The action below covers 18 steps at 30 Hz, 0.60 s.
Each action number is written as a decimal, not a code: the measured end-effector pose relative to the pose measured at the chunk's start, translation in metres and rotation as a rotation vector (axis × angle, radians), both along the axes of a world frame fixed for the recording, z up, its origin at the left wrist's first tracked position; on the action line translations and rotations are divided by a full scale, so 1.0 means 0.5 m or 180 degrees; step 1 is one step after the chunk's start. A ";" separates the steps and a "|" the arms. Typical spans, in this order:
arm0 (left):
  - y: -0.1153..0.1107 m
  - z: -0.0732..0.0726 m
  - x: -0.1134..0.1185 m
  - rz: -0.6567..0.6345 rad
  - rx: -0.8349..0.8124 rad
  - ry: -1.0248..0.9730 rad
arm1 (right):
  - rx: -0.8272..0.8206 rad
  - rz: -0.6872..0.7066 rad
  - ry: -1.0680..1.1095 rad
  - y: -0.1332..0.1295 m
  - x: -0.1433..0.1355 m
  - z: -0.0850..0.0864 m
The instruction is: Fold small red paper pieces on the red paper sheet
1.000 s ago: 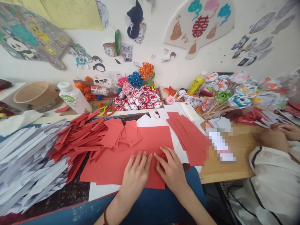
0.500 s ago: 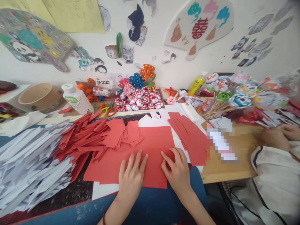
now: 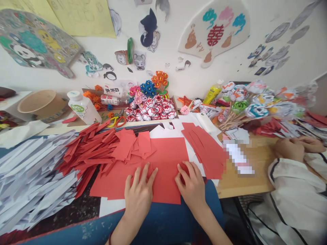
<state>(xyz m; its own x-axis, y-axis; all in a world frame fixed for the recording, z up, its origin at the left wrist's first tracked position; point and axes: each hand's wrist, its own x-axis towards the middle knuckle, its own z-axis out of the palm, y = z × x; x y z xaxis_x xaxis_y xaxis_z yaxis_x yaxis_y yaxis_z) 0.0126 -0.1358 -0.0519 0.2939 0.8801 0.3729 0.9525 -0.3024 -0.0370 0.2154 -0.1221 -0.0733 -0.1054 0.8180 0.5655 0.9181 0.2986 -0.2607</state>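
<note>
Red paper sheets [image 3: 170, 149] lie flat in front of me, overlapping one another. My left hand [image 3: 139, 190] rests on them with its fingers apart and pointing away from me. Beside the right edge of the sheets, my right hand [image 3: 191, 185] touches the paper with bent fingers, thumb and forefinger apart. Any small red piece under the fingertips would be hard to tell from the red beneath. Small red paper rectangles [image 3: 144, 143] lie just beyond my left hand, next to a heap of folded red strips [image 3: 94, 149].
Folded white strips [image 3: 33, 183] are piled at the left. More cut red paper [image 3: 201, 149] lies to the right. Behind stand a white bottle [image 3: 83, 110], scissors [image 3: 119, 120] and red-and-white paper flowers [image 3: 150, 110]. Another person's hands [image 3: 291, 149] rest at the right table.
My left hand has shifted slightly left and towards me on the red paper. My right hand has barely moved; the view has turned a little to the right.
</note>
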 end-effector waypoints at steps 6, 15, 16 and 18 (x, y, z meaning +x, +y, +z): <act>-0.013 0.023 -0.010 0.0225 0.0027 -0.0361 | -0.0080 0.0025 0.0092 0.002 -0.003 0.002; 0.082 0.043 0.070 -0.0375 -0.0182 -0.0408 | -0.0349 0.0196 0.0739 -0.003 0.009 0.017; 0.089 0.039 0.071 -0.0427 -0.0179 -0.0399 | -0.0382 0.0219 0.0840 -0.001 0.014 0.021; 0.097 0.036 0.069 -0.0541 -0.0109 -0.0430 | -0.0470 0.0215 0.1074 0.010 0.025 0.031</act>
<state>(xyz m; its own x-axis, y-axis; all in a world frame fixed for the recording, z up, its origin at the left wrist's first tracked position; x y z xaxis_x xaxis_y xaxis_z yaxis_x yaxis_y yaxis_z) 0.0469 -0.0874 -0.0340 0.3885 0.8350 0.3897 0.8833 -0.4579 0.1007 0.2277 -0.1172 -0.0577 0.0102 0.8909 0.4541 0.7527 0.2921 -0.5900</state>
